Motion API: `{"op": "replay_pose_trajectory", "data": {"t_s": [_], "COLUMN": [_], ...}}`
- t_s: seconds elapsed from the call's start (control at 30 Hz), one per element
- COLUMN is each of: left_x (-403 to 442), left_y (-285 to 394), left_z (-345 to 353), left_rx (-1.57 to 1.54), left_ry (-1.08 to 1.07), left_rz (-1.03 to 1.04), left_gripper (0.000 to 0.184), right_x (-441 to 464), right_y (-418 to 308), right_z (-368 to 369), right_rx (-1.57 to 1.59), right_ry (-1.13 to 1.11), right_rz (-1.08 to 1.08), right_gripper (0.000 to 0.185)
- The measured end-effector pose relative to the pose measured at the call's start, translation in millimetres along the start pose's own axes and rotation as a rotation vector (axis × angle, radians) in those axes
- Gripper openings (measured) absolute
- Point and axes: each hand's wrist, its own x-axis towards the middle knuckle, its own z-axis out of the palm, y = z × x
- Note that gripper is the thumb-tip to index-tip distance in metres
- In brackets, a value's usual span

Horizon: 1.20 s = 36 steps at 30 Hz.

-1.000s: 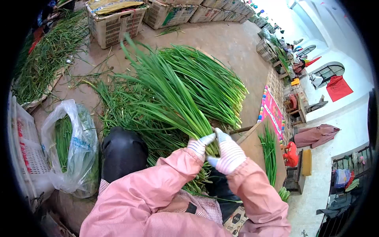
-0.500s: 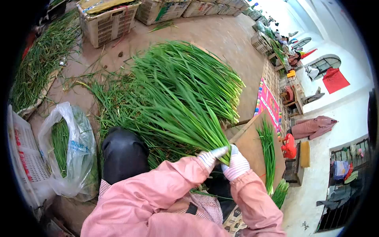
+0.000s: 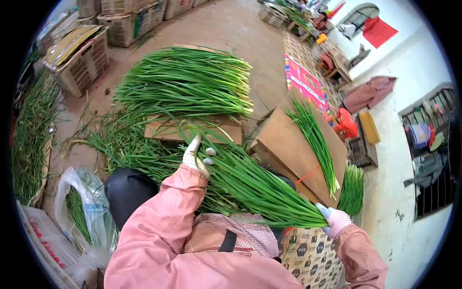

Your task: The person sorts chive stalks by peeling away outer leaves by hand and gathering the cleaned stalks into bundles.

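Note:
A long bunch of green Chinese chives (image 3: 264, 190) slants across my lap. My right hand (image 3: 333, 220), in a pale glove, is closed round its stem end at the lower right. My gloved left hand (image 3: 196, 156) is at the leafy end, its fingers curled among the leaves and partly hidden by them. Beyond it, a thick pile of chives (image 3: 185, 82) lies on a wooden board (image 3: 192, 129), pale stem ends to the right. A smaller chive bunch (image 3: 315, 144) rests on the wooden stool top (image 3: 284, 139), beside a red tie.
Loose leaves (image 3: 134, 144) litter the floor at left. A plastic bag (image 3: 98, 212) holding greens and a white crate (image 3: 50, 241) stand by my knee. Another upright chive bunch (image 3: 352, 190) is beyond the stool. Crates (image 3: 84, 67) line the back left.
My hands have moved apart, the right to the lower right with the stems, the left to the leaf tips. The held bunch has swung away from the pile. The view has shifted too.

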Motion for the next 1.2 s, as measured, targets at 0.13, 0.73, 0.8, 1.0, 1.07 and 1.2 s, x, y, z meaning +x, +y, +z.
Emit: {"op": "replay_pose_trajectory", "data": {"t_s": [0.13,0.73,0.8,1.0,1.07,1.2], "left_x": [7.9,10.9,10.7,1.3,-11.6,-35.8], "left_y": [-15.9,63.1,59.2,82.0,77.3,92.5], "left_z": [-4.6,-63.3,-64.4,-115.5,-115.6,-163.3], "left_rx": [0.170,0.157,0.217,0.389,0.499,0.610], "left_ry": [0.097,0.533,0.586,0.736,0.769,0.832], "left_rz": [0.087,0.674,0.701,0.681,0.638,0.550], "left_gripper": [0.029,0.026,0.029,0.030,0.027,0.014], "right_x": [-29.7,16.0,14.8,69.4,103.5,129.5], "right_y": [19.7,140.2,161.9,226.8,255.4,271.7], "right_z": [-16.0,-162.7,-192.8,-136.5,-62.4,93.1], "right_rx": [0.051,1.200,0.660,0.449,0.298,0.337], "right_ry": [0.095,0.572,0.688,0.900,0.890,0.335], "right_rz": [-0.127,0.067,0.032,0.260,0.406,0.559], "right_gripper": [0.074,0.049,0.054,0.060,0.048,0.046]}}
